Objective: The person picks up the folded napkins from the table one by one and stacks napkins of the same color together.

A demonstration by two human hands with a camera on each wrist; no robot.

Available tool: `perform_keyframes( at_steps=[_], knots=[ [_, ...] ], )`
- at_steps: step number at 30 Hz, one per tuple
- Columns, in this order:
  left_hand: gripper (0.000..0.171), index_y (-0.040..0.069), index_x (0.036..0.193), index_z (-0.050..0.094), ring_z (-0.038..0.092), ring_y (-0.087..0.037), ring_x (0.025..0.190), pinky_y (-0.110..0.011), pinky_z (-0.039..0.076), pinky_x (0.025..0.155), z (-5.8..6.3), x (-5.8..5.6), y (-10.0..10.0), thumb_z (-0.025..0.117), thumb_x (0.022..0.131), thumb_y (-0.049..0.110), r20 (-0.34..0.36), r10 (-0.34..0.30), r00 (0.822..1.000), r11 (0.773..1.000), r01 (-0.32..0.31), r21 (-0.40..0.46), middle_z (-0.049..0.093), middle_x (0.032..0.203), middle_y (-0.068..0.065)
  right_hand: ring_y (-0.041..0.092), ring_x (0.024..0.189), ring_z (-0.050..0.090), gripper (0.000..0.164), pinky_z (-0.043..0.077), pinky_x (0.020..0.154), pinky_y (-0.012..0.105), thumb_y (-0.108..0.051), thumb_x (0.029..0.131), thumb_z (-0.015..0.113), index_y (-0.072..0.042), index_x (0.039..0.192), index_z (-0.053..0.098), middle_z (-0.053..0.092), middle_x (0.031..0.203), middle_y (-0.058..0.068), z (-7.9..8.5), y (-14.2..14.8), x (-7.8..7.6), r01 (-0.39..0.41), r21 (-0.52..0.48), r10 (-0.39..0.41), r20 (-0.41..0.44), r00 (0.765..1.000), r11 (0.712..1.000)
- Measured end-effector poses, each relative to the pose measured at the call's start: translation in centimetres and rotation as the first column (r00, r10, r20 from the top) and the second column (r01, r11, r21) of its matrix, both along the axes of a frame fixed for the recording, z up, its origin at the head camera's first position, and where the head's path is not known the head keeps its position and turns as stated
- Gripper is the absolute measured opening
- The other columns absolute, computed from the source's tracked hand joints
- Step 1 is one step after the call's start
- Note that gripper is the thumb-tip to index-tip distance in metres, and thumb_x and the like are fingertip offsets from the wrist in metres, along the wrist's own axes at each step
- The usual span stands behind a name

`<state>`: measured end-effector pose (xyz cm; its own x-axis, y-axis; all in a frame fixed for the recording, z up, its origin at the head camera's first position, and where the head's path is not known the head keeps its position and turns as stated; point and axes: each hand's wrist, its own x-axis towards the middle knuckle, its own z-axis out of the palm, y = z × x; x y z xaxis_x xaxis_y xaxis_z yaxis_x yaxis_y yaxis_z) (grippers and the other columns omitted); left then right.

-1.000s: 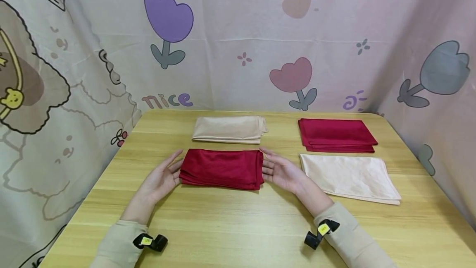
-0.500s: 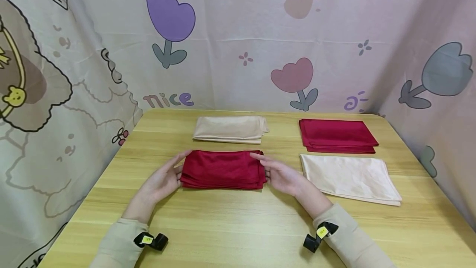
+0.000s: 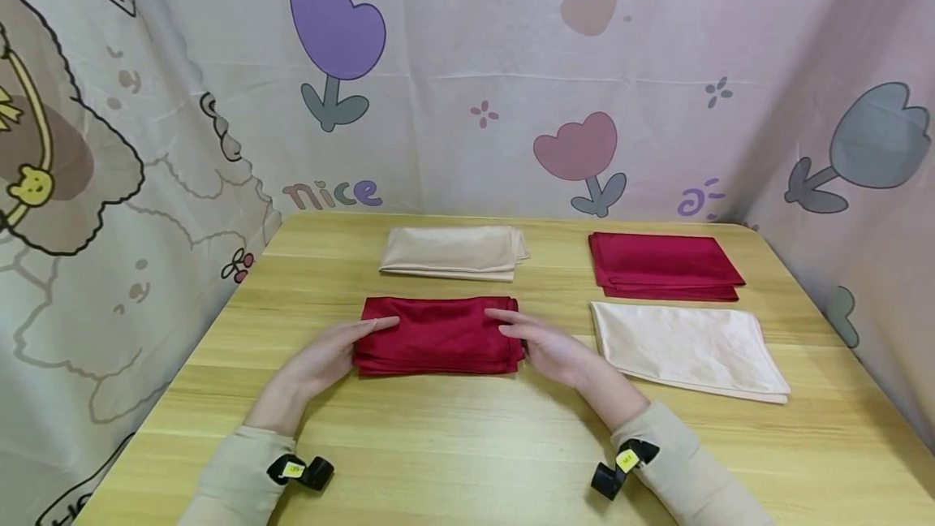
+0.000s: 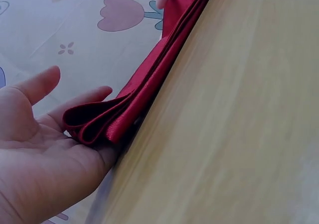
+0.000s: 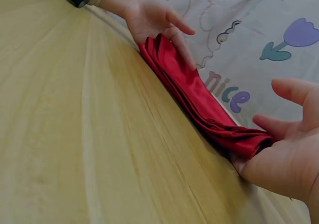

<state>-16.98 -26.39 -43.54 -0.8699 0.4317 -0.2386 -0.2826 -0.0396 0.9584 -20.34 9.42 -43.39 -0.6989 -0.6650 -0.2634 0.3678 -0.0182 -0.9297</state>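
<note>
A folded dark red satin cloth (image 3: pixel 438 335) lies on the table in front of me, its layered end (image 4: pixel 94 119) seen in the left wrist view. At its left end is my left hand (image 3: pixel 321 360), fingers reaching under and behind the folds, thumb raised off the fabric. My right hand (image 3: pixel 558 351) touches the right end in the same manner; in the right wrist view its thumb (image 5: pixel 291 90) stands apart from the cloth. The fingertips beneath the folds are hidden. Neither hand pinches the fabric.
Behind the red cloth lies a folded beige cloth (image 3: pixel 449 252). To the right are another folded red cloth (image 3: pixel 661 262) and a cream cloth (image 3: pixel 690 351). All rest on a wooden table (image 3: pixel 453 453), with a printed curtain (image 3: pixel 453 39) behind and at the sides.
Both hands have moved inward at the ends of the red cloth, and parts of their fingers now show over its top. The red cloth has shifted only slightly.
</note>
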Motion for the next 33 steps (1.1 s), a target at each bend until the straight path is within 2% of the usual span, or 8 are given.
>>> perform_keyframes(
  at_steps=[3, 7, 11, 17, 22, 24, 30, 33],
  knots=[
    [0.053, 0.001, 0.148, 0.037, 0.046, -0.002, 0.129, -0.018, 0.041, 0.102, -0.10, -0.09, -0.03, 0.042, 0.105, 0.031, 0.000, -0.011, 1.000, 1.000, 0.011, -0.003, 0.041, 0.150, 0.001, 0.032, 0.149, 0.012, 0.055, 0.001, 0.120, 0.055, -0.016, 0.099, 0.046, -0.011, 0.152, 0.032, 0.022, 0.161, 0.010, -0.05, -0.28, 0.15, 0.015, 0.047, -0.013, -0.044, 0.999, 0.999],
    [0.053, 0.001, 0.151, 0.031, 0.048, -0.002, 0.127, -0.019, 0.042, 0.102, -0.25, -0.22, -0.12, 0.039, 0.106, 0.029, 0.008, -0.024, 1.000, 1.000, 0.024, 0.001, 0.038, 0.152, -0.002, 0.033, 0.148, 0.017, 0.058, 0.006, 0.121, 0.053, -0.018, 0.097, 0.050, -0.010, 0.152, 0.032, 0.022, 0.161, 0.012, -0.20, -0.47, 0.26, 0.042, 0.074, -0.039, -0.051, 0.998, 0.996],
    [0.055, 0.005, 0.153, 0.028, 0.052, -0.001, 0.123, -0.020, 0.044, 0.100, -0.38, -0.40, -0.09, 0.042, 0.105, 0.028, 0.033, -0.016, 0.999, 1.000, 0.016, -0.017, 0.041, 0.150, 0.001, 0.032, 0.146, 0.020, 0.060, 0.009, 0.121, 0.052, -0.020, 0.095, 0.054, -0.010, 0.151, 0.034, 0.023, 0.160, 0.013, -0.28, -0.48, 0.36, 0.079, 0.098, -0.073, -0.059, 0.996, 0.992],
    [0.056, 0.007, 0.152, 0.031, 0.058, -0.005, 0.114, -0.026, 0.049, 0.095, -0.37, -0.62, 0.23, 0.050, 0.102, 0.020, 0.049, 0.032, 0.998, 0.997, -0.028, -0.075, 0.052, 0.139, 0.000, 0.032, 0.141, 0.032, 0.057, 0.018, 0.118, 0.054, -0.021, 0.095, 0.058, -0.009, 0.148, 0.040, 0.031, 0.156, 0.014, -0.28, -0.37, 0.40, 0.128, 0.159, -0.106, -0.140, 0.984, 0.979],
    [0.057, 0.010, 0.151, 0.035, 0.052, -0.004, 0.116, -0.022, 0.047, 0.094, -0.13, -0.60, 0.47, 0.056, 0.098, 0.017, 0.026, 0.060, 0.998, 0.990, -0.056, -0.132, 0.032, 0.154, -0.010, 0.030, 0.137, 0.037, 0.049, 0.026, 0.115, 0.051, -0.019, 0.094, 0.061, -0.010, 0.141, 0.050, 0.042, 0.150, 0.012, -0.16, -0.33, 0.39, 0.190, 0.240, -0.121, -0.275, 0.954, 0.952],
    [0.058, 0.010, 0.151, 0.036, 0.051, -0.003, 0.117, -0.020, 0.047, 0.094, -0.07, -0.56, 0.52, 0.058, 0.097, 0.017, 0.014, 0.061, 0.998, 0.989, -0.059, -0.139, 0.029, 0.155, -0.010, 0.028, 0.135, 0.040, 0.046, 0.030, 0.113, 0.048, -0.018, 0.094, 0.061, -0.010, 0.139, 0.053, 0.047, 0.147, 0.012, -0.06, -0.36, 0.41, 0.217, 0.250, -0.134, -0.310, 0.941, 0.944],
    [0.059, 0.008, 0.151, 0.035, 0.062, -0.004, 0.108, -0.024, 0.052, 0.091, -0.01, -0.47, 0.60, 0.058, 0.097, 0.017, 0.004, 0.061, 0.998, 0.992, -0.060, -0.110, 0.060, 0.130, 0.002, 0.018, 0.111, 0.054, 0.039, 0.043, 0.096, 0.031, -0.016, 0.093, 0.062, -0.010, 0.132, 0.059, 0.059, 0.130, 0.012, 0.13, -0.35, 0.38, 0.278, 0.271, -0.165, -0.373, 0.913, 0.922],
    [0.058, 0.007, 0.150, 0.035, 0.064, -0.005, 0.105, -0.025, 0.053, 0.089, 0.08, -0.43, 0.58, 0.058, 0.098, 0.018, -0.007, 0.053, 0.999, 0.993, -0.054, -0.107, 0.065, 0.119, 0.008, 0.017, 0.104, 0.053, 0.037, 0.045, 0.088, 0.027, -0.015, 0.093, 0.064, -0.010, 0.130, 0.061, 0.059, 0.128, 0.013, 0.17, -0.31, 0.36, 0.299, 0.282, -0.166, -0.411, 0.896, 0.912]
  ],
)
